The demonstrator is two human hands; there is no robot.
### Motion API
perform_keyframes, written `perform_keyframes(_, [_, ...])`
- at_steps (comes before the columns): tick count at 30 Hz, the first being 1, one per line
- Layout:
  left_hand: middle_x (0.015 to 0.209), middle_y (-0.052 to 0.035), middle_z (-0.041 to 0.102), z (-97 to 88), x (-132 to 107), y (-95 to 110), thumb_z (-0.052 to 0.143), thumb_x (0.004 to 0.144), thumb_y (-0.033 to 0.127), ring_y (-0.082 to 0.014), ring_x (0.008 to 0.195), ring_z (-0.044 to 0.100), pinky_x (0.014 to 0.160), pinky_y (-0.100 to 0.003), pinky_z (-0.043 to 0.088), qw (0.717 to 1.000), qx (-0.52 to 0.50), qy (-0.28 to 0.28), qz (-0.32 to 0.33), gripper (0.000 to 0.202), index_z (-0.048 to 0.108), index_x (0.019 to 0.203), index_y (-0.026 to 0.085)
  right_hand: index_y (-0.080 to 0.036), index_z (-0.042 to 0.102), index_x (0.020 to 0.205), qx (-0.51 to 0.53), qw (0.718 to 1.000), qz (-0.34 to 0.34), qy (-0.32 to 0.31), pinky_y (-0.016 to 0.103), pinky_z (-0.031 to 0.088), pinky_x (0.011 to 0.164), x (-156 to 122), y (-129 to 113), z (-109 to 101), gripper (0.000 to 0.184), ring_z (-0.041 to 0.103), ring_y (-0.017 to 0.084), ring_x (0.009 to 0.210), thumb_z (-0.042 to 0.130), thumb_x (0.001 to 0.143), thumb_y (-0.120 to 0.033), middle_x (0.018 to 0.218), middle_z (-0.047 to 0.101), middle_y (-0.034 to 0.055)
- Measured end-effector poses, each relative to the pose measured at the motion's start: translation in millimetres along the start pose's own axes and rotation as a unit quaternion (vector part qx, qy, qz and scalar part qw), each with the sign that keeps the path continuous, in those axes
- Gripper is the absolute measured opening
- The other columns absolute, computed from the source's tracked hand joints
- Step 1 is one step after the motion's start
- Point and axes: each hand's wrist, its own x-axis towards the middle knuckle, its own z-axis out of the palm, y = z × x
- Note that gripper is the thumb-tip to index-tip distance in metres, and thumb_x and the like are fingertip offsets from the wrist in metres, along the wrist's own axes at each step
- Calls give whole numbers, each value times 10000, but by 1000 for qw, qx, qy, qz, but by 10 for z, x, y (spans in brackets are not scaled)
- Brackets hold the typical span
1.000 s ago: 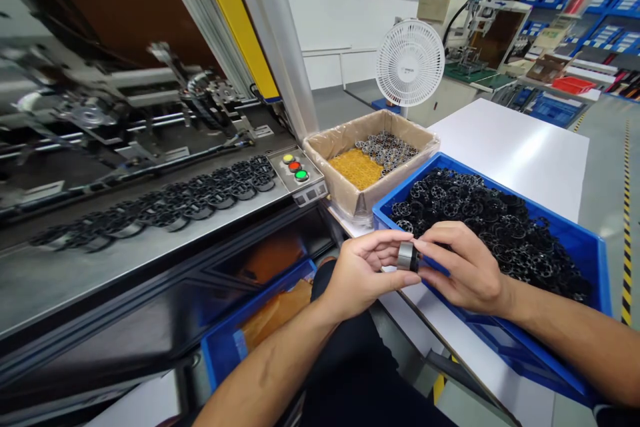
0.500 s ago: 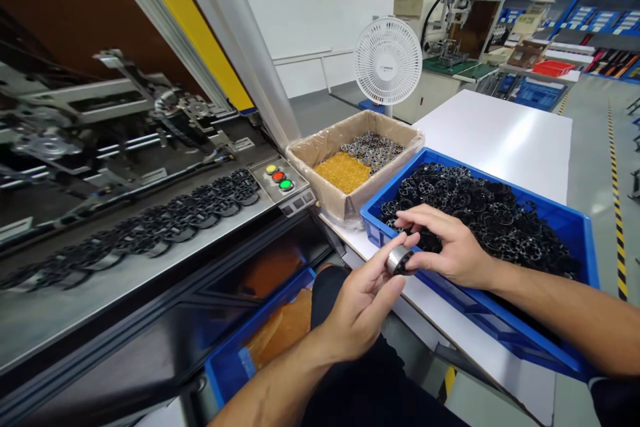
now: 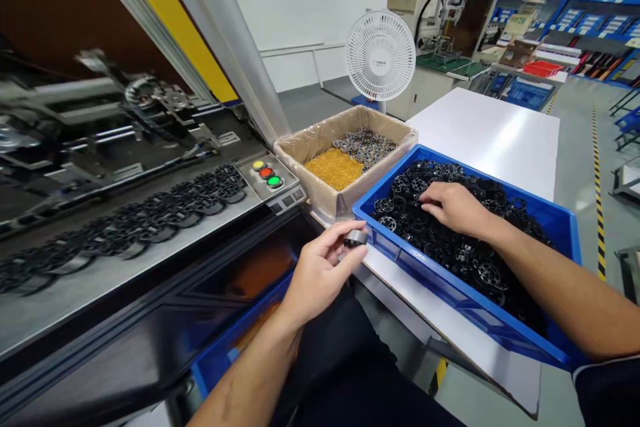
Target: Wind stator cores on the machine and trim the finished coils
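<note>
In the head view, my left hand (image 3: 323, 267) pinches a short silver metal ring with a black inner part (image 3: 356, 238) between thumb and fingers. It is held just off the near left corner of a blue plastic bin (image 3: 415, 255). My right hand (image 3: 457, 210) is inside that bin, over a heap of black spoked round parts (image 3: 487, 273). Its thumb and fingers are bent together at the parts, and what lies between the fingertips cannot be made out.
Left, rows of black round parts (image 3: 160, 217) line the machine's metal ledge beside yellow, red and green buttons (image 3: 267, 173). Behind the bin stands a plastic-lined carton (image 3: 320, 190) of yellow and dark parts. A white fan (image 3: 381, 57) is beyond it. A lower blue bin (image 3: 215, 360) sits under the ledge.
My hands have parted. The left hand has drawn leftward with the metal ring, while the right has let go of it and moved over the heap in the blue bin. The view has shifted slightly.
</note>
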Motion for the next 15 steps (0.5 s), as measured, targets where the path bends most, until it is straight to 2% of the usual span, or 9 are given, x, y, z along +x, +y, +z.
perform_keyframes(2, [1007, -61, 684, 42, -28, 7, 823, 765, 300, -173, 892, 654, 701, -236, 527, 997, 47, -1, 57, 332, 758, 1081, 221, -188, 772, 886, -5, 999, -23, -43, 368, 567, 878, -29, -30, 91, 153, 697, 236, 906, 747, 773, -88, 924, 738, 64])
perform_keyframes(4, [955, -52, 669, 83, -55, 31, 845, 741, 246, -160, 860, 637, 672, -224, 512, 988, 98, 4, 121, 377, 760, 1108, 229, -182, 779, 886, -17, 997, -35, -70, 394, 577, 872, -45, -34, 153, 182, 694, 263, 920, 784, 731, -86, 938, 730, 82])
perform_keyframes(8, [1053, -87, 752, 95, -76, 85, 837, 759, 214, -167, 895, 680, 722, -233, 536, 979, 100, 3, 179, 468, 712, 1210, 202, -153, 762, 843, -32, 995, -53, -74, 403, 591, 825, -22, -11, 126, 118, 686, 265, 874, 785, 741, -97, 916, 698, 102])
perform_keyframes(9, [1089, -98, 763, 85, -77, 95, 833, 766, 216, -178, 930, 695, 748, -238, 544, 980, 87, -1, 178, 452, 715, 1202, 194, -146, 752, 861, -30, 996, -59, -61, 397, 590, 829, -15, -35, 88, 91, 684, 257, 879, 761, 777, -111, 928, 693, 105])
perform_keyframes(11, [1116, -110, 774, 66, -80, 104, 827, 775, 230, -198, 973, 713, 803, -253, 556, 985, 59, -3, 165, 419, 727, 1179, 184, -137, 726, 940, -4, 997, -72, 13, 383, 585, 824, -25, -160, -7, 84, 680, 235, 876, 679, 870, -148, 947, 695, 107])
perform_keyframes(13, [1092, -109, 785, 64, -85, 103, 838, 764, 254, -193, 924, 723, 821, -266, 567, 991, 19, -3, 134, 417, 739, 1162, 180, -148, 696, 1038, 60, 988, -75, 118, 346, 584, 781, -83, -383, -105, 131, 683, 202, 829, 628, 928, -173, 945, 712, 88])
perform_keyframes(15, [1064, -103, 790, 90, -90, 99, 856, 740, 261, -166, 830, 720, 796, -268, 583, 995, -65, -9, 81, 426, 746, 1144, 179, -182, 675, 1092, 143, 971, -77, 175, 296, 580, 735, -184, -655, -175, 166, 690, 167, 787, 647, 929, -166, 938, 727, 56])
